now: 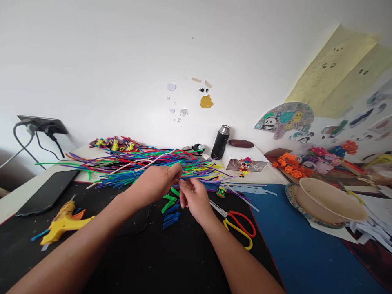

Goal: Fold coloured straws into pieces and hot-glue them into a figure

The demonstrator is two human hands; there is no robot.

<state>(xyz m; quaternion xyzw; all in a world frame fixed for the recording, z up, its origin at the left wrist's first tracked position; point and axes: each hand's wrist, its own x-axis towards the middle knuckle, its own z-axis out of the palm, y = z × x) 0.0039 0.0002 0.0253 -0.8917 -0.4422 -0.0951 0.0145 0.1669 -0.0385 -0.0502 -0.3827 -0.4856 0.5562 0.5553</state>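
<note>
Two hands point(157, 183) point(196, 199), one pair of scissors point(224, 213)

Pipe cleaners point(119, 179), a glue gun point(65, 223) and scissors point(225, 213) mark a craft desk point(12, 204).

At far left, two plugs point(51, 130) in a socket point(43, 121), with cables point(22, 143) hanging down, and nearer, a black slab point(50, 192) lying flat. By the wall point(122, 61), a black flask point(220, 143) standing just beside a white box point(260, 154), with a brown case point(241, 143) on top; higher up, a yellow sticker point(206, 101) near small pale stickers point(171, 87), and farther right a panda fan point(286, 116) by the lower end of yellow sheets point(337, 69). At right, a pale bowl point(321, 200), with white paper strips point(375, 237) near it.
</note>
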